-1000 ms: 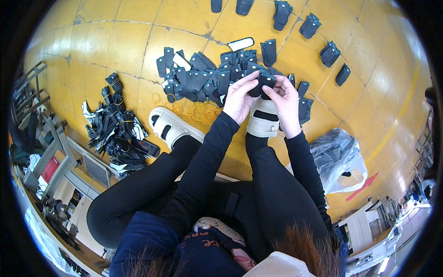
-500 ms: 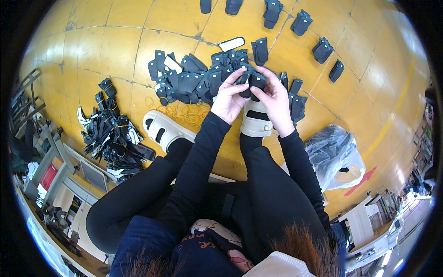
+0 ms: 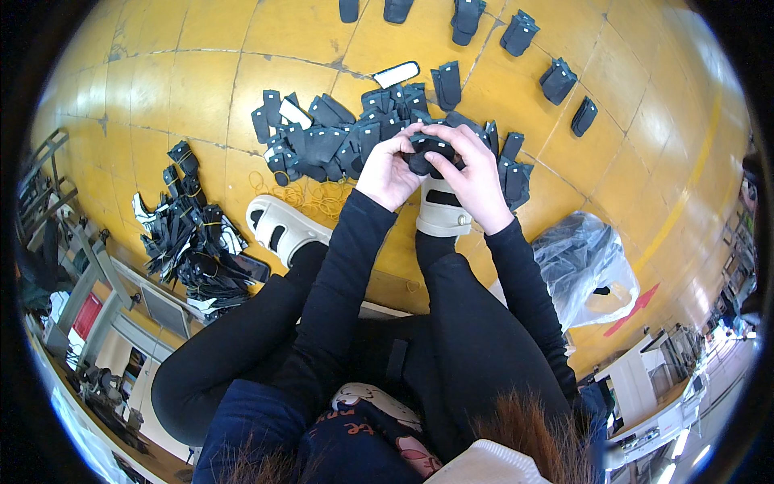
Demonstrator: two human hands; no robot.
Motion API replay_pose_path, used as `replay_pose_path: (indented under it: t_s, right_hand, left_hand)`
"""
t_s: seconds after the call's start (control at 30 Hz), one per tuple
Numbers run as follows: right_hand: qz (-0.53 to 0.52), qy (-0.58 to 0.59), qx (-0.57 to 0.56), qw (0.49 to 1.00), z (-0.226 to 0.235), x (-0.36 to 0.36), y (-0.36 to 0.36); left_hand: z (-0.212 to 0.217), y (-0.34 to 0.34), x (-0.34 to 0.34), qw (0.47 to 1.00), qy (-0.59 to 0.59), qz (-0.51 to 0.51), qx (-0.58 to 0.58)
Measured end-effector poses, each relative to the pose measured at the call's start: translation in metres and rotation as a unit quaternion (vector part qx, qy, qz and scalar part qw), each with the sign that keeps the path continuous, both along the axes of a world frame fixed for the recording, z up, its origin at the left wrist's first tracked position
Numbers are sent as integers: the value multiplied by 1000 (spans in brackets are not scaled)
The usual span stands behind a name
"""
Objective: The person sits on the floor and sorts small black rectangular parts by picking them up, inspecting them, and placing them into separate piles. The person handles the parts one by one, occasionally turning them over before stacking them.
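Observation:
Above my right foot, both hands are closed on small black tongue-shaped fabric pieces (image 3: 430, 148) with pale tags. My left hand (image 3: 387, 174) grips their left side with its fingertips. From the right, my right hand (image 3: 476, 179) curls its fingers over the top, with its thumb on the near face. The fingers partly cover the pieces, so I cannot tell how many are held. Just beyond the hands, a loose heap of similar black pieces (image 3: 326, 143) lies on the yellow floor, and a piece with a white face (image 3: 397, 74) rests at its far edge.
Yellow rubber bands (image 3: 310, 198) lie scattered beside my left sandal (image 3: 282, 227). Banded black-and-white strips (image 3: 193, 234) are piled at left, with a phone (image 3: 255, 268) against them. A clear plastic bag (image 3: 587, 266) sits at right. Small black stacks (image 3: 558, 81) stand far right.
My hands have drawn closer together, and the pieces between them are now pressed together and tilted. My right fingers reach further over the top. The view has shifted slightly.

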State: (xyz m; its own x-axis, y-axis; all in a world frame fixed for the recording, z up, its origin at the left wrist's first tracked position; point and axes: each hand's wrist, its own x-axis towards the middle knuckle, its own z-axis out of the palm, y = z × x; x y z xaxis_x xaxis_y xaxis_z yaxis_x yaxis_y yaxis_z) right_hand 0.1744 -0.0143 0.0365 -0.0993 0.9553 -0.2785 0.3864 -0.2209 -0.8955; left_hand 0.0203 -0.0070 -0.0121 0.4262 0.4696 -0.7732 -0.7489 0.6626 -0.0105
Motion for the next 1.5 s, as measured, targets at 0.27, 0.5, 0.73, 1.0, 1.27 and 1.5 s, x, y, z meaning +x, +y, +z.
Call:
replay_pose_path:
  t_s: [0.27,0.5,0.73,1.0,1.27,1.5]
  right_hand:
    - [14,-39,167,985,-4,1,-3]
    - [-117,108,-53,986,-2,1,-6]
    - [-170,262,-168,935,5,6,2]
    - [-230,294,-189,908,-7,8,-2]
    - [-259,297,-168,904,-5,12,0]
    - [-327,300,-155,883,-13,20,4]
  left_hand:
    - [13,1,15,992,106,25,58]
    - [19,5,16,979,146,-3,140]
    - [20,6,19,970,176,22,167]
    - [23,9,19,958,212,-4,191]
    - [12,8,14,956,210,-2,204]
    - [17,9,15,947,232,-45,216]
